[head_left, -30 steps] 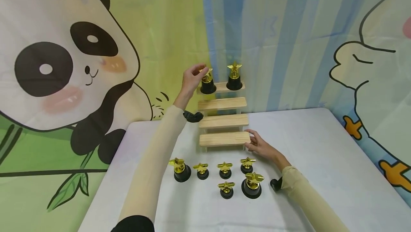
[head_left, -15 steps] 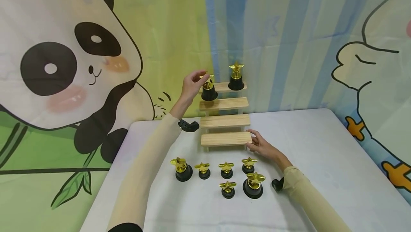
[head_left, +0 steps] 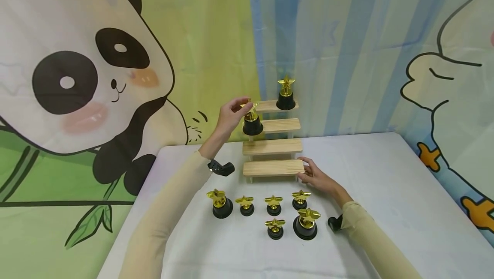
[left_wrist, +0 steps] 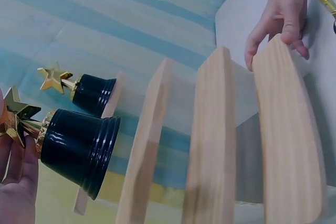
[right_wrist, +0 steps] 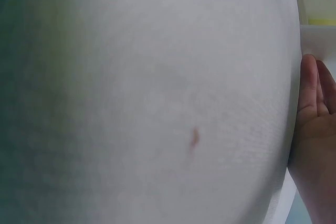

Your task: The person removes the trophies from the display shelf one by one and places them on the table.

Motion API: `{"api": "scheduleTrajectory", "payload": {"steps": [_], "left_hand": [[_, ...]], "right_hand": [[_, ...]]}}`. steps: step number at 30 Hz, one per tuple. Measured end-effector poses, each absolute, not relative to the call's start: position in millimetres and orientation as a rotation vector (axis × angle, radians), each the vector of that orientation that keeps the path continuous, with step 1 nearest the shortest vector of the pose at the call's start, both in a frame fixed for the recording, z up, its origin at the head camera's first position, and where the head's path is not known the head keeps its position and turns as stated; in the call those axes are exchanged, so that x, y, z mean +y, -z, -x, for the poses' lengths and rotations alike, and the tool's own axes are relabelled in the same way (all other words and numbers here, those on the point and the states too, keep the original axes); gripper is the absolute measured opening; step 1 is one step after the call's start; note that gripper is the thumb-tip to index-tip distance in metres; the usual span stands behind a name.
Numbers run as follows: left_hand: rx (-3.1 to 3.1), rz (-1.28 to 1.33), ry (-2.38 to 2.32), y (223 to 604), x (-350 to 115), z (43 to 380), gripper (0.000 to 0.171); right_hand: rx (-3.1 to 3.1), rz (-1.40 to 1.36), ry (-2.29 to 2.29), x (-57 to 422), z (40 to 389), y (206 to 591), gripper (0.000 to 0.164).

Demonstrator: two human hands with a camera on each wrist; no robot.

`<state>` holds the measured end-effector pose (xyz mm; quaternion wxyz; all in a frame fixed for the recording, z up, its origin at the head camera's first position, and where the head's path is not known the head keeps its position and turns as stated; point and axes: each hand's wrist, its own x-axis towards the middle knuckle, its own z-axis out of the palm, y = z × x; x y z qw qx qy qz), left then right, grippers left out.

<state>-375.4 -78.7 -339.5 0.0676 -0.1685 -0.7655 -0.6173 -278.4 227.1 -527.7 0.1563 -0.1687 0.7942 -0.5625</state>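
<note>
My left hand (head_left: 230, 118) pinches a gold star trophy (head_left: 252, 125) by its star. In the left wrist view, the black base of this trophy (left_wrist: 79, 148) hangs in the air beside the upper steps. A wooden display stand (head_left: 273, 168) with stepped shelves stands at the back of the table. On its top shelf, at the right end, stands a similar trophy (head_left: 286, 99). My right hand (head_left: 318, 179) grips the right end of the lowest shelf, thumb in front. The right wrist view has only part of this hand (right_wrist: 315, 124) at its edge.
In front of the stand, several star trophies stand on the white tablecloth (head_left: 347, 244): a larger one (head_left: 221, 207) at left, another larger one (head_left: 305, 227) at right, and small ones (head_left: 273, 208) between. A cartoon panda curtain (head_left: 208, 34) hangs close behind the stand.
My left hand has lowered the pinched trophy from the left end of the top shelf to about the second shelf's height. The right hand keeps its grip on the lowest shelf.
</note>
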Motion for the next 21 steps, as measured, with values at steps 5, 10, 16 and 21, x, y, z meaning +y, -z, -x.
{"api": "scheduleTrajectory", "payload": {"steps": [5,10,16,21], "left_hand": [[-2.327,0.518,1.838,349,-83,364,0.043],[-2.353,0.522,1.863,356,-86,349,0.039],[-2.375,0.548,1.913,363,-89,327,0.035],[-2.407,0.572,1.899,369,-94,306,0.037]], "right_hand": [[2.269,0.495,1.624,228,279,530,0.068],[2.262,0.526,1.632,228,277,532,0.066],[2.264,0.513,1.629,227,277,532,0.065],[2.275,0.499,1.619,228,280,530,0.066]]}}
